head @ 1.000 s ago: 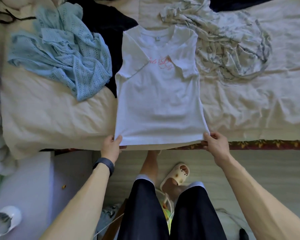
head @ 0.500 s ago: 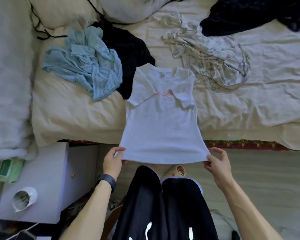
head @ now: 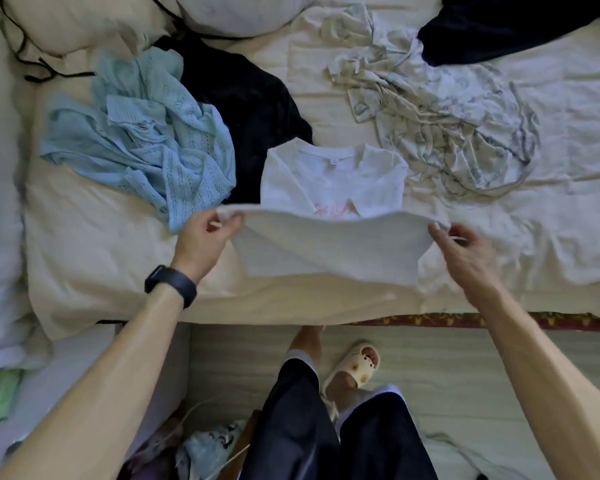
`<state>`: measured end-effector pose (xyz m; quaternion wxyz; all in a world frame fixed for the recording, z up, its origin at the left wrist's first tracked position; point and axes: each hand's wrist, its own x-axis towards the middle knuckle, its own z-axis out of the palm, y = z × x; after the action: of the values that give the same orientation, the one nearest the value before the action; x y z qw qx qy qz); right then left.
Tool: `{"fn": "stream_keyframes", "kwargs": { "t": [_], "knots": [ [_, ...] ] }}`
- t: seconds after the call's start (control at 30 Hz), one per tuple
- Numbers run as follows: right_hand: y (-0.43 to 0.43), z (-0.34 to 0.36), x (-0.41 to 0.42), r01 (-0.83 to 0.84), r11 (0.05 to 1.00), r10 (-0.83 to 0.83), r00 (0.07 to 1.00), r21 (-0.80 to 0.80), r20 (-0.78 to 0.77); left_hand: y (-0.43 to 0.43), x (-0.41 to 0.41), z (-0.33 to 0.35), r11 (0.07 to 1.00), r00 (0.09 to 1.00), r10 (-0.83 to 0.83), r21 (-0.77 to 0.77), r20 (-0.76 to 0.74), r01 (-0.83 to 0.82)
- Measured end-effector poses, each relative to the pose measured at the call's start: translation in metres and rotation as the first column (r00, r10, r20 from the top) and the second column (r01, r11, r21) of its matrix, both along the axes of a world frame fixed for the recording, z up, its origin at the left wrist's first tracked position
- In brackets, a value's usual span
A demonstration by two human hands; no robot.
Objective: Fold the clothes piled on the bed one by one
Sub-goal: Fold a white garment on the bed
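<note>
Your left hand (head: pixel 205 233) pinches one bottom corner of the white T-shirt (head: pixel 329 251) between thumb and fingers. Your right hand (head: pixel 465 244) pinches the other corner the same way. The hands are well apart, with the hem stretched between them. The shirt lies near the front edge of the bed (head: pixel 94 251), collar away from you. Its lower half is doubled up, so the hem hangs across the chest, just covering the bottom of the pink print. A crumpled blue knit top (head: pixel 142 143) lies to the shirt's left, partly over a black garment (head: pixel 250 109) that touches the shirt's left shoulder. A pale patterned garment (head: pixel 440 109) is bunched just beside the right shoulder. A dark garment (head: pixel 499 26) lies further back on the right. A black wristband (head: pixel 170 285) sits on your left wrist.
</note>
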<state>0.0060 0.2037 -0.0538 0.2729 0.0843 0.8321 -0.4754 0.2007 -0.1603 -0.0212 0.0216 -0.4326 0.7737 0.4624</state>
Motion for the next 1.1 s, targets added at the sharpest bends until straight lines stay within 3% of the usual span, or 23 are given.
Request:
{"fn": "stream_keyframes", "kwargs": {
  "t": [0.1,0.37,0.53,0.73,0.93,1.1],
  "knots": [
    [-0.038,-0.024,-0.040,0.070,0.998,-0.070,0.996,0.005,-0.052,-0.020,-0.061,-0.031,0.984,0.993,0.107,0.152,-0.053,-0.098],
    [-0.093,-0.082,-0.106,0.194,0.965,-0.167,0.973,0.174,-0.156,-0.042,-0.138,-0.105,0.994,0.998,0.055,-0.094,0.023,-0.053],
    [-0.101,-0.096,-0.120,0.189,0.955,-0.153,0.974,0.230,-0.168,-0.051,-0.143,-0.123,0.996,0.996,0.004,-0.085,0.093,0.004],
    [-0.106,-0.096,-0.127,0.173,0.954,-0.125,0.972,0.246,-0.199,-0.054,-0.145,-0.127,0.993,0.998,0.019,-0.118,0.064,-0.011],
    [-0.101,-0.096,-0.121,0.141,0.974,-0.126,0.988,0.176,-0.091,-0.050,-0.141,-0.123,0.999,0.998,0.032,-0.025,0.059,-0.030],
    [-0.069,-0.081,-0.066,0.120,0.985,-0.132,0.987,0.120,0.095,-0.014,-0.082,-0.108,0.980,0.978,0.181,0.064,0.105,-0.188]
  ]
}}
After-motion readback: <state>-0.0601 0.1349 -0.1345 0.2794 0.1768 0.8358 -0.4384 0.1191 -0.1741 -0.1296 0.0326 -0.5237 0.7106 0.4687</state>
